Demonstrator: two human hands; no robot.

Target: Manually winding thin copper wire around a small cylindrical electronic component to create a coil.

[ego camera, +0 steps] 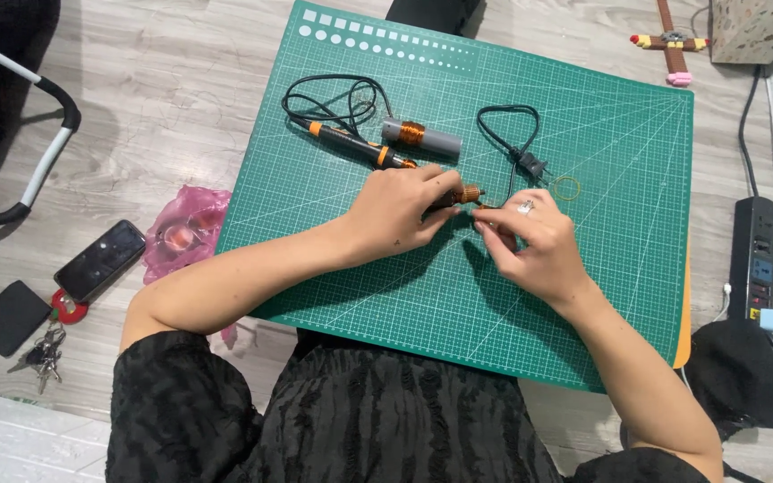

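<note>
A green cutting mat (583, 295) with a white grid lies on a pale wood-look floor (163, 98), and the person sits at its near edge. Near the middle of the mat, the left hand (402, 207) is curled over a small copper-wound coil piece (467, 194), holding it down against the mat. The right hand (534, 240), a ring on one finger, pinches with thumb and forefinger at the coil's right end; what it pinches is too thin to make out. Just beyond the hands, toward the far edge, lie an orange-and-black soldering iron (351, 143) with its looped cord, a grey cylinder (422, 137) banded with copper wire, and a black plug (530, 165). A yellow rubber band (568, 187) lies just right of the right hand. The mat's near and right parts are bare. Left of the mat on the floor are a pink bag (185, 224), a phone (100, 259) and keys (42, 353); a power strip (753, 255) lies to the right.
</note>
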